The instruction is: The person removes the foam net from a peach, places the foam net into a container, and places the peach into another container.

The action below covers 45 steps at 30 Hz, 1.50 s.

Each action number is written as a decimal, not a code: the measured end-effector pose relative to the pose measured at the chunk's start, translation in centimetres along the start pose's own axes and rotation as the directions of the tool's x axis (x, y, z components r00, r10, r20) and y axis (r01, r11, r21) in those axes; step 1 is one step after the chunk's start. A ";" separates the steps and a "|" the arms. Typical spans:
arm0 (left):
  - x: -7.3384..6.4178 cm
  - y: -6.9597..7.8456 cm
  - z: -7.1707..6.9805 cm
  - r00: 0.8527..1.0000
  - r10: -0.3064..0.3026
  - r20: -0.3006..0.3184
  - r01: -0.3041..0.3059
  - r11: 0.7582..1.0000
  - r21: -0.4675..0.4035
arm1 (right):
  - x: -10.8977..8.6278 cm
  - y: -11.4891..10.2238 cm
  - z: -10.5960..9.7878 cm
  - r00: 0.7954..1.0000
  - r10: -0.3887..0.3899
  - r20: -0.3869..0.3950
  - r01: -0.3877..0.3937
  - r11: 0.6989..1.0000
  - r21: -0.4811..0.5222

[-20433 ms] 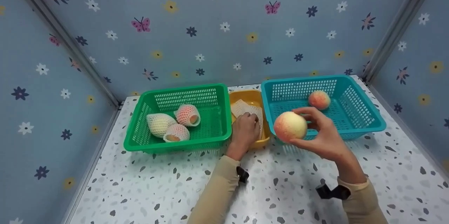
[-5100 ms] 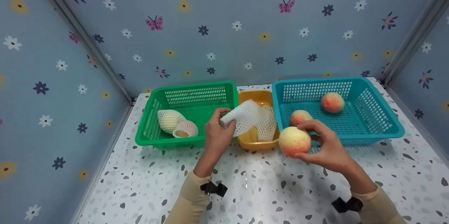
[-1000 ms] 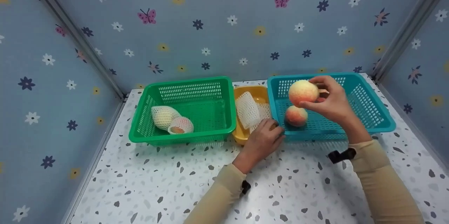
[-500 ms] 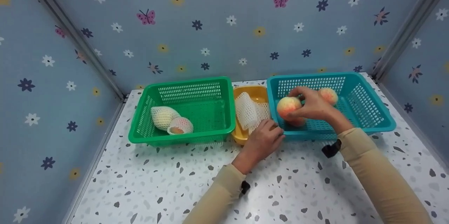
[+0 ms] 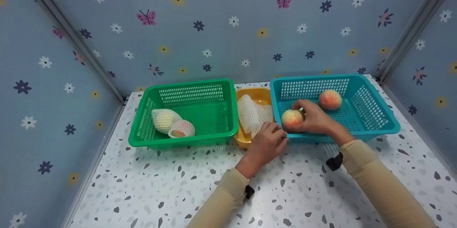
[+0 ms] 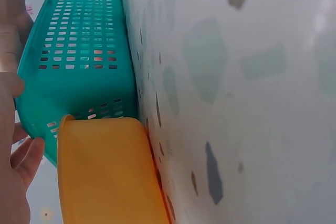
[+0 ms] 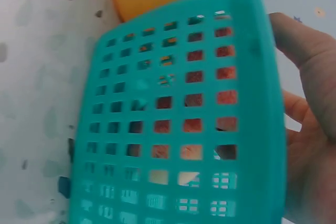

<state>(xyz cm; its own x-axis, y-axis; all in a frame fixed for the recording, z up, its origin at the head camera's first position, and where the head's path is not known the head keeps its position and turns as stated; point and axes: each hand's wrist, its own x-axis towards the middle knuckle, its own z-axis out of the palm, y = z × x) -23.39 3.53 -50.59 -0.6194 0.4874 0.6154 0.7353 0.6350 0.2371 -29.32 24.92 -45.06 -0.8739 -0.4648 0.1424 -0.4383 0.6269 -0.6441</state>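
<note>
In the head view my right hand (image 5: pixel 314 117) holds a bare red-and-yellow peach (image 5: pixel 292 119) low inside the front left corner of the teal basket (image 5: pixel 357 137). A second peach (image 5: pixel 330 99) lies farther back in that basket. My left hand (image 5: pixel 266 142) rests where the teal basket and orange tub (image 5: pixel 244 143) meet, its loosely curled fingers at the teal rim. White foam nets (image 5: pixel 250 113) lie in the tub. The right wrist view shows a peach (image 7: pixel 194 124) through the basket mesh. Whether another peach lies under my right hand is hidden.
The green basket (image 5: pixel 184 142) stands left of the tub, with two peaches in foam nets (image 5: pixel 166 120) in its left part. Blue flowered walls (image 5: pixel 214 42) close off the back and sides. The speckled table (image 5: pixel 171 192) extends in front.
My right hand has lowered the peach from above the teal basket into its front left corner, where another peach showed before. The left hand has stayed put for the last second.
</note>
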 end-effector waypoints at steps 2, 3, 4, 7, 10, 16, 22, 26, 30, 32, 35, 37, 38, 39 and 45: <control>0.0 -0.2 -0.1 1.000 -0.006 -0.012 0.006 1.000 -0.010 | 0.1 -0.1 0.3 1.000 -0.020 -0.002 0.020 1.000 -0.010; 0.1 -0.3 -0.2 1.000 -0.010 -0.017 0.010 1.000 -0.013 | 0.1 -0.2 0.3 1.000 -0.025 -0.001 0.025 1.000 -0.015; 0.1 -0.3 -0.3 1.000 -0.014 -0.020 0.013 1.000 -0.013 | 0.1 -0.2 0.4 1.000 -0.029 0.001 0.029 0.999 -0.016; 0.0 -0.3 -0.3 1.000 -0.020 -0.022 0.020 1.000 -0.009 | 0.0 0.0 0.6 1.000 -0.023 0.017 0.024 1.000 -0.006; 0.0 -0.2 -0.1 1.000 -0.023 -0.019 0.023 1.000 0.003 | -0.2 0.4 0.7 1.000 -0.009 0.026 0.009 1.000 0.015; -0.3 0.3 0.4 1.000 -0.020 -0.019 0.020 1.000 0.016 | -1.3 1.0 1.1 0.998 0.048 0.042 -0.050 0.998 0.046; -0.6 0.5 0.6 0.999 -0.020 -0.027 0.020 1.000 0.015 | -1.9 1.2 1.1 0.997 0.061 0.051 -0.064 0.997 0.049; -0.5 0.4 0.6 0.999 -0.014 -0.047 0.016 0.999 0.032 | -1.8 1.1 1.0 0.996 0.065 0.055 -0.067 0.997 0.042; -0.4 0.4 0.5 0.999 -0.015 -0.048 0.017 0.999 0.043 | -1.5 1.2 1.0 0.998 0.050 0.046 -0.053 0.997 0.058; -0.4 0.5 0.5 0.999 -0.019 -0.042 0.021 0.999 0.042 | -1.6 1.2 1.0 0.999 0.037 0.026 -0.038 0.997 0.068; -0.5 0.6 0.6 0.999 -0.025 -0.036 0.026 0.999 0.034 | -1.7 1.3 1.1 0.999 0.019 -0.026 -0.017 0.997 0.082; -0.6 0.6 0.6 0.999 -0.031 -0.034 0.032 0.999 0.030 | -1.8 1.3 1.2 0.997 0.005 -0.078 0.002 0.996 0.092; -0.6 0.6 0.6 0.999 -0.030 -0.036 0.032 0.999 0.032 | -1.8 1.2 1.2 0.994 0.001 -0.112 0.009 0.996 0.089; -0.6 0.6 0.6 0.999 -0.031 -0.038 0.033 0.999 0.032 | -1.9 1.2 1.2 0.989 0.000 -0.149 0.014 0.995 0.098; -0.5 0.7 0.6 0.998 -0.050 -0.044 0.051 0.999 0.020 | -2.1 0.3 1.0 0.922 0.064 -0.382 0.037 0.967 0.250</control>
<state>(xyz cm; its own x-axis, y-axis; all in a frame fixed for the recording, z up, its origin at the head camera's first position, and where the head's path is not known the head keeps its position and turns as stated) -22.70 4.05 -51.16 -0.6424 0.4282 0.6356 0.6972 0.6708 0.2528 -27.35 25.46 -46.29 -0.9139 -0.1499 0.3772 -0.4036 0.4328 -0.8061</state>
